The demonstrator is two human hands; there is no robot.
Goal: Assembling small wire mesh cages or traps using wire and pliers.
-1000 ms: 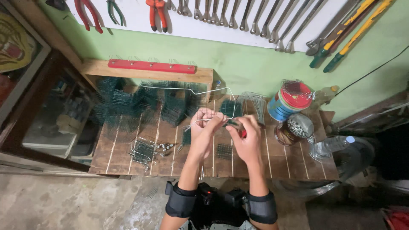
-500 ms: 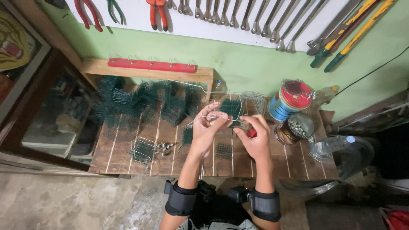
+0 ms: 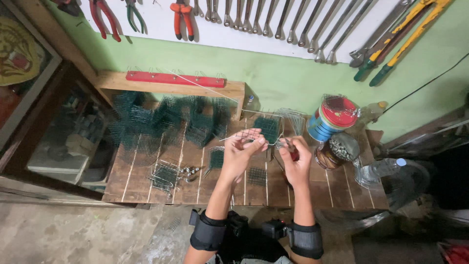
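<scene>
My left hand [image 3: 241, 152] pinches a small frame of silver wire with green mesh [image 3: 266, 128], held just above the wooden workbench [image 3: 161, 188]. My right hand [image 3: 295, 164] grips red-handled pliers [image 3: 293, 152], whose tip touches the frame's right edge. Both wrists wear black bands. A long loose wire end [image 3: 195, 84] runs up and to the left from the piece.
A heap of dark green mesh pieces [image 3: 166, 120] lies at the bench's back left, under a wooden rail with a red strip [image 3: 173, 79]. Small wire parts [image 3: 166, 175], a blue and red tin [image 3: 330, 120], a jar [image 3: 337, 149] and a plastic bottle [image 3: 378, 168] stand around. Tools hang on the wall [image 3: 293, 19].
Both hands have shifted slightly right and farther from me, still joined on the wire frame. The pliers stay at the frame's edge.
</scene>
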